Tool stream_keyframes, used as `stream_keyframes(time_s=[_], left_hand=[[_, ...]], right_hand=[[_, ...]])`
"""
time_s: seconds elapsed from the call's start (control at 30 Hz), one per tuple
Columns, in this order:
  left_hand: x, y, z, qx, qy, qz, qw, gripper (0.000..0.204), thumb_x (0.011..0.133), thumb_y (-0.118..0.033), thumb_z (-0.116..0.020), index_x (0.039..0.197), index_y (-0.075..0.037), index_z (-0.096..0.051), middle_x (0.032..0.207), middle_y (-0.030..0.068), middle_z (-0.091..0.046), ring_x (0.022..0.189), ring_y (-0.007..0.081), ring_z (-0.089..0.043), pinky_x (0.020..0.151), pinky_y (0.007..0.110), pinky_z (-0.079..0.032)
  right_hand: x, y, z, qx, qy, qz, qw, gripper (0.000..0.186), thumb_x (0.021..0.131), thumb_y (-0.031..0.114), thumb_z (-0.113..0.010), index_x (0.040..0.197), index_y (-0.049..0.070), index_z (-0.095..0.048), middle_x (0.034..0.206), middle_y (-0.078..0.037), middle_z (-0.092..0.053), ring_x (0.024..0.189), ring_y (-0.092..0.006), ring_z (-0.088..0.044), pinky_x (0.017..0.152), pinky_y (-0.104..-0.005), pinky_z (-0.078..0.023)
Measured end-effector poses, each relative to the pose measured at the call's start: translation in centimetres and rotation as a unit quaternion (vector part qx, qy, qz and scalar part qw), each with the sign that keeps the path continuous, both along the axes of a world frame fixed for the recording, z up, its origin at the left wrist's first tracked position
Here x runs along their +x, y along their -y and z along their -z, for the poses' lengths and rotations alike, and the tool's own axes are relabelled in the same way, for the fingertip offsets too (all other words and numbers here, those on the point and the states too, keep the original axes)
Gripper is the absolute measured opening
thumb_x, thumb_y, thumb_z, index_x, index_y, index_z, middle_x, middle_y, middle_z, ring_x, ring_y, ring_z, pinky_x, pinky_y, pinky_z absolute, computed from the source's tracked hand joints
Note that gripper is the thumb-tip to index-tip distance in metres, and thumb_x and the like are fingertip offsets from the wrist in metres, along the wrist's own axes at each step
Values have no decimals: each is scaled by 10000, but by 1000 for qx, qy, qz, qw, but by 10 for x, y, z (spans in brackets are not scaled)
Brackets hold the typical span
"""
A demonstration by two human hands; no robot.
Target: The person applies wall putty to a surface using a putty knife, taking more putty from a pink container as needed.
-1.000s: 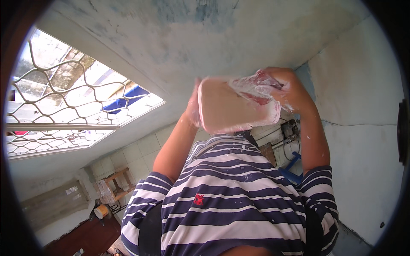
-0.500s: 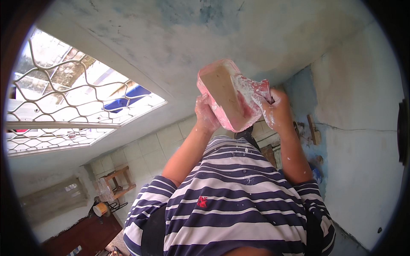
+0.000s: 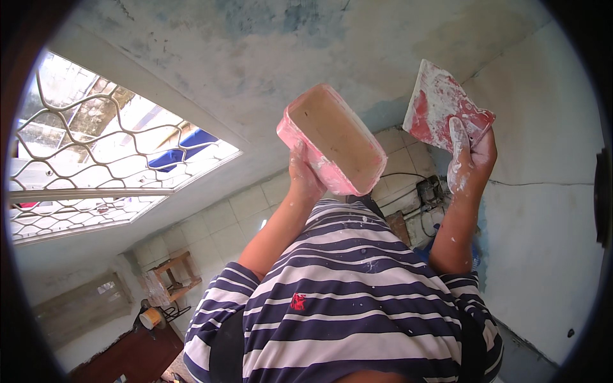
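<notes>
In my left hand (image 3: 306, 173) is a pink rectangular plastic tub (image 3: 335, 137), gripped by its near left side and tilted so that its inside shows. A smooth beige-brown layer covers the tub's inside, and white smears mark its rim. My right hand (image 3: 472, 153) is closed around the lower corner of a red putty spreader (image 3: 444, 108), a flat wide blade coated with white paste. The spreader is held up to the right of the tub, apart from it. White paste also coats my right thumb and wrist.
A patchy, partly blue wall (image 3: 383, 38) rises in front. To the left is a window with a wavy metal grille (image 3: 96, 140). Below are a tiled floor (image 3: 249, 220), a wooden stool (image 3: 174, 276), and a dark box with cables (image 3: 429, 190) near the right wall.
My right hand has lifted the spreader out of the tub and moved it up and to the right. The tub has shifted slightly left, still in my left hand.
</notes>
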State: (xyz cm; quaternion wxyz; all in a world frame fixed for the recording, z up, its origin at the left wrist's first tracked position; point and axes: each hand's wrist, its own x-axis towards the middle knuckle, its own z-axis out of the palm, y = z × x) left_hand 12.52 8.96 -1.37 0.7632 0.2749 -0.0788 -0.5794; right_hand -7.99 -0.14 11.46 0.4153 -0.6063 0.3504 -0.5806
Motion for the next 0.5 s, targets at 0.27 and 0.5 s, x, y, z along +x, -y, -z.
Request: stream_keyframes(time_s=[0.27,0.5], left_hand=[[-4,-5,19,-19,20,41,999,724,903,-566,-553,1434,-112,-362,1375,125,-504,1250,309,-515,1031,486,-456],[-13,-4,21,-41,27,35,998,710,954,-584,-472,1457,-104,-327,1422,123,-466,1290,302,-482,1076,480,-412]], right_hand=[[48,-26,14,-30,-393,-99,914,278,850,31,-581,1125,-4,-578,849,-242,-651,777,-439,-630,663,-426,-507],[71,-23,33,-138,-410,-90,897,309,836,34,-614,1139,-23,-605,740,-271,-607,677,-460,-597,584,-488,-461]])
